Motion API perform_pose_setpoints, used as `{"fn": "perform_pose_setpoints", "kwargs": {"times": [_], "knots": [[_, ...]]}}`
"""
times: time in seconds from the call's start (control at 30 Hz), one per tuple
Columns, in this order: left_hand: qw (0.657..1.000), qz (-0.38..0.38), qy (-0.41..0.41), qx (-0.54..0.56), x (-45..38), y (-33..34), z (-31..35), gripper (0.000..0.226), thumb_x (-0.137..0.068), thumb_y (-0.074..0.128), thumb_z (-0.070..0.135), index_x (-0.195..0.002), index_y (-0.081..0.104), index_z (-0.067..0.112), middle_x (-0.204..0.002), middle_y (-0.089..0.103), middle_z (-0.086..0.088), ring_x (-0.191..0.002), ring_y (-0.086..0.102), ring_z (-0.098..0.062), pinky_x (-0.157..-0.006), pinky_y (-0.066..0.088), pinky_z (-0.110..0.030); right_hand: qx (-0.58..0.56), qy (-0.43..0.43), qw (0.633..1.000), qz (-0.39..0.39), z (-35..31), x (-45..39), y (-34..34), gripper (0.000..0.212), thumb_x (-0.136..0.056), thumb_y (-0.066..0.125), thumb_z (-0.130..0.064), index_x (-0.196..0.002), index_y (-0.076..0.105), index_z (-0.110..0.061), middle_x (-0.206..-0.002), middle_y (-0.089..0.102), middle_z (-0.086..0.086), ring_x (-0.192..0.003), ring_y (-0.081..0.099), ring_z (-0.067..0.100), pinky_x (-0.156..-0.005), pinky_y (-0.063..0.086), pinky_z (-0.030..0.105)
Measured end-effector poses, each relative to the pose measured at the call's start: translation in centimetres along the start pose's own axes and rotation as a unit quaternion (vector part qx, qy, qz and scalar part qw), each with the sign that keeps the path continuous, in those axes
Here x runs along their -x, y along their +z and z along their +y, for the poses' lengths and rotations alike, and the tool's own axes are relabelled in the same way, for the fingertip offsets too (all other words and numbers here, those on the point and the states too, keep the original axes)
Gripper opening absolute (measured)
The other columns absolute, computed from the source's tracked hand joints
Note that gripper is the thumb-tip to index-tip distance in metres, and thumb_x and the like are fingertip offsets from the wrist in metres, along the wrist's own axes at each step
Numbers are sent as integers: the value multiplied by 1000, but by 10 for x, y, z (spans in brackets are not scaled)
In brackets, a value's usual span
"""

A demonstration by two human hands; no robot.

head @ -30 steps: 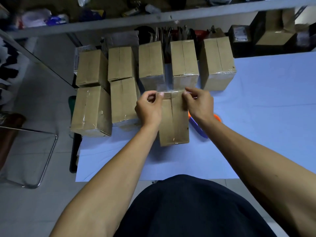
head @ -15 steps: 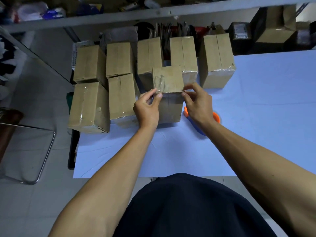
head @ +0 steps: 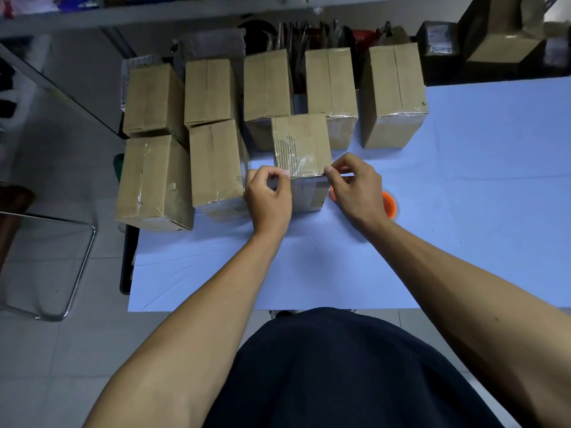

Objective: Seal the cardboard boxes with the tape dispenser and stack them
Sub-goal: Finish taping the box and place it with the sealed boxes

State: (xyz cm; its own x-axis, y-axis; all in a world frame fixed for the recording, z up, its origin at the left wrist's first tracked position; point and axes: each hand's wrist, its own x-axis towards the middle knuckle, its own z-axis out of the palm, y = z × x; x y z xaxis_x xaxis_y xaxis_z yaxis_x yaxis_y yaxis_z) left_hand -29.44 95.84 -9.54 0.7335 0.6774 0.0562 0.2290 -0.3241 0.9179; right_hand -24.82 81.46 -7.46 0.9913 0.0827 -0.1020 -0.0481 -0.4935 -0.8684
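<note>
Standing on end now rather than lying flat, the box sits mid-desk before the back row, tape wrapped over its near edge; left hand and right hand pinch its corners, so sealing looks nearly finished.

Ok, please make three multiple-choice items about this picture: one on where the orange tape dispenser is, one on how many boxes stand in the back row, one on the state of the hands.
1. Where is the tape dispenser?
A. on a box
B. on the table, behind the right hand
C. on the floor

2. How many boxes in the back row?
A. three
B. five
C. eight

3. What do both hands do?
A. lie flat on the table
B. hold the dispenser
C. pinch at the near top edge of the front box

Key: 1 B, orange shows past the right wrist; 2 B, five tops side by side; 3 C, left hand and right meet that taped edge.
</note>
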Motion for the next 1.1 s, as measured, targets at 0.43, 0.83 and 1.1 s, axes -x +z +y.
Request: {"fn": "perform_pose_setpoints", "kwargs": {"times": [0.43,0.83,1.1], "knots": [[1000,24,-12,-14,4,10,3,22,-80,60,12,-101,53,12,-99,56,-4,-87,54,-16,-72,48,-36,-6,44,998,33,1,-6,8,17,-83,65,-32,-76,57,-19,-74,66,-7,-73,67,16,-74,53,41],[985,-133,-109,10,-12,20,-6,44,-90,62,47,-128,59,25,-113,69,12,-104,63,-5,-91,48,-24,36,-7,999,-26,10,-18,28,44,-91,64,-51,-124,63,-20,-110,61,0,-105,51,10,-79,43,23],[986,-125,-110,-2,-14,24,-4,36,-105,44,33,-137,57,21,-125,66,2,-110,59,-14,-91,42,-22,-34,-17,999,-33,19,-23,24,24,-102,52,-31,-118,70,-29,-89,47,-5,-85,55,8,-80,48,21]]}}
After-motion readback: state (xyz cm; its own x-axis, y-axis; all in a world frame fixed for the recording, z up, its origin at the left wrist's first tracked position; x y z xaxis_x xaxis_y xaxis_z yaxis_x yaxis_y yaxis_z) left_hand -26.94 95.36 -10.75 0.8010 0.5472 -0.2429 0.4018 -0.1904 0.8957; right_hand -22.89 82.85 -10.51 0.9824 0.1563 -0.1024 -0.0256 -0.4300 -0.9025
